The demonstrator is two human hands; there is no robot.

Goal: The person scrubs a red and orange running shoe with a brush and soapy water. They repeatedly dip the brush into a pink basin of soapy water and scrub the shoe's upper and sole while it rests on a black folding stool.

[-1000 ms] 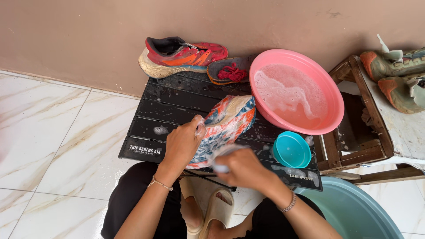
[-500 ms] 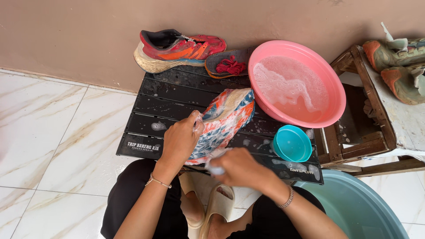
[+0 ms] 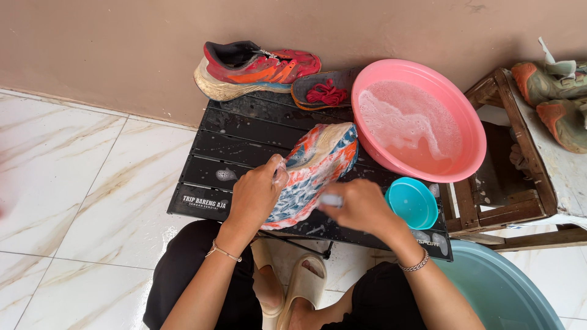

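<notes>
Gripping the soapy sneaker [image 3: 318, 168] sole-up on the black surface [image 3: 244, 146], the left hand [image 3: 257, 195] closes around its heel. The right hand [image 3: 361, 208] clasps a small brush [image 3: 332, 200] against the sole, beside the pink basin [image 3: 422, 122].

You have four shoes in sight: one [image 3: 318, 171] held, one [image 3: 257, 67] by the wall, two [image 3: 553, 101] on the right. You've two basins, a pink one [image 3: 474, 131] and a grey-green one [image 3: 507, 293], plus one teal bowl [image 3: 413, 203], one insole [image 3: 309, 91] and one black table [image 3: 244, 128].
</notes>
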